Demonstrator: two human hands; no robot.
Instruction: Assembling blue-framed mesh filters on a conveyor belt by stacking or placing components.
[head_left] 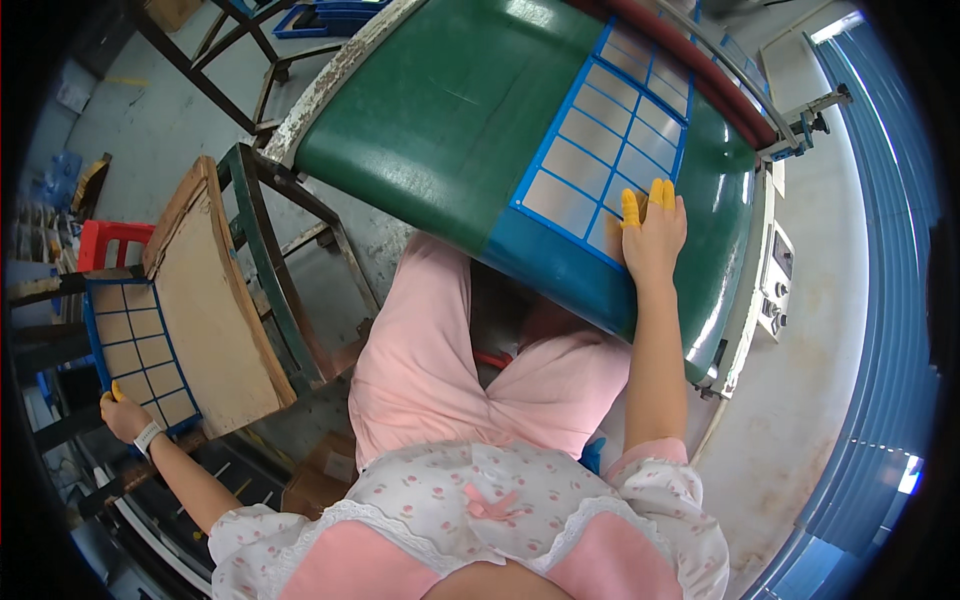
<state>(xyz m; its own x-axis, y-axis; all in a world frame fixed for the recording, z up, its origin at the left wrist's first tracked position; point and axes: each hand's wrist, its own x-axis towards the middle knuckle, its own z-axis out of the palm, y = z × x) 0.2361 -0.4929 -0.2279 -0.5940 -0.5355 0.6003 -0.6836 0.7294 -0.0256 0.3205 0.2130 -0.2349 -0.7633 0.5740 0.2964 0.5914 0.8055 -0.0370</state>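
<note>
A blue-edged sheet divided into pale silvery rectangles [562, 205] lies on the green conveyor belt [420, 110]. My right hand [655, 228], with yellow finger covers on some fingertips, rests on this sheet near its right edge, fingers stretched out and apart. Far to the left, a similar blue-edged gridded sheet [140, 338] lies beside and partly against a wooden board [215, 310]. At that sheet's near corner, my left hand [124, 414], also with yellow finger covers and a pale wristband, grips the blue edge. Part of the left fingers is hidden.
A dark red roller [730, 105] and a metal bar cross the belt's far end. Knobs sit on a white control panel [778, 280] at the right. A green metal frame [285, 270] stands between belt and board, with a red stool [108, 240] behind the board.
</note>
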